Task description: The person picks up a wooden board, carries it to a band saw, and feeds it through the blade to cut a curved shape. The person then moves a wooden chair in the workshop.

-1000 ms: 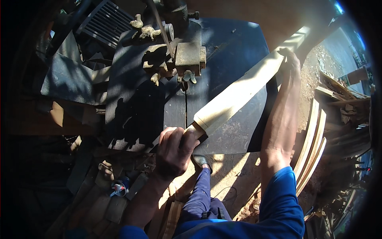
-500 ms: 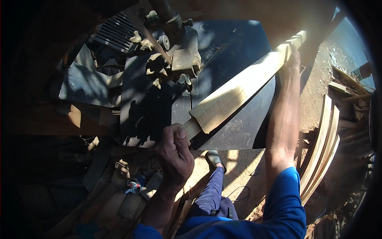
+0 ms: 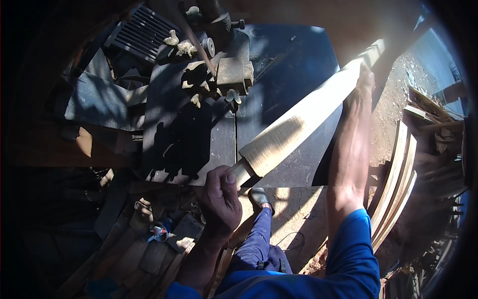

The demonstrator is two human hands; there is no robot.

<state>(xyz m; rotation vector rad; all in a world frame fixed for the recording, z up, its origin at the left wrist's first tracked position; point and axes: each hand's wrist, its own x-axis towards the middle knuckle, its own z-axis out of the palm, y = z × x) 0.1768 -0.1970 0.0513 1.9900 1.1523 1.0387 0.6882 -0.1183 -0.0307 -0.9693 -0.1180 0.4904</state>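
Observation:
A long pale wooden board [image 3: 294, 124] lies slantwise above the dark metal machine table [image 3: 294, 50], from near middle to far right. Its near end narrows to a short tongue, and my left hand [image 3: 221, 197] is closed on that tongue, thumb on top. My right hand [image 3: 365, 79] grips the board's right edge close to the far end, some fingers hidden beneath it. Left of the board stands what looks like a bandsaw's guide block [image 3: 231, 74], with wing-shaped screws [image 3: 233, 96] around it. The board is apart from this block.
Several curved wooden strips [image 3: 396, 187] stand on the right, by scrap wood [image 3: 428, 107]. More offcuts [image 3: 154, 256] and a small red, white and blue container [image 3: 160, 231] lie at lower left. A slatted grille [image 3: 142, 32] is at the far left. A narrow slot runs through the table.
The view has shifted slightly. The board's near end and my left hand sit a little nearer to me. Both hands keep their hold on it.

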